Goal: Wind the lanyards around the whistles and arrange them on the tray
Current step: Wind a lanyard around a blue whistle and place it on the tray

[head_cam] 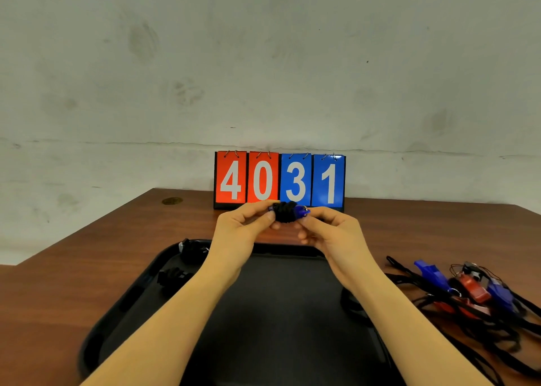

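Note:
A blue whistle (301,211) wrapped in black lanyard is held up over the far edge of the black tray (281,312). My left hand (246,227) pinches its left end and my right hand (328,227) pinches its right end by the metal ring. Two wound black bundles lie in the tray's far left corner, one (191,252) at the rim and another (172,277) nearer me. A heap of blue and red whistles (468,286) with loose black lanyards lies on the table right of the tray.
A flip scoreboard (279,179) showing 4031 stands at the table's far edge against the wall. A round brass grommet (172,200) is set in the wooden tabletop (87,254) at the back left. Loose lanyard loops (497,344) spread toward the right front.

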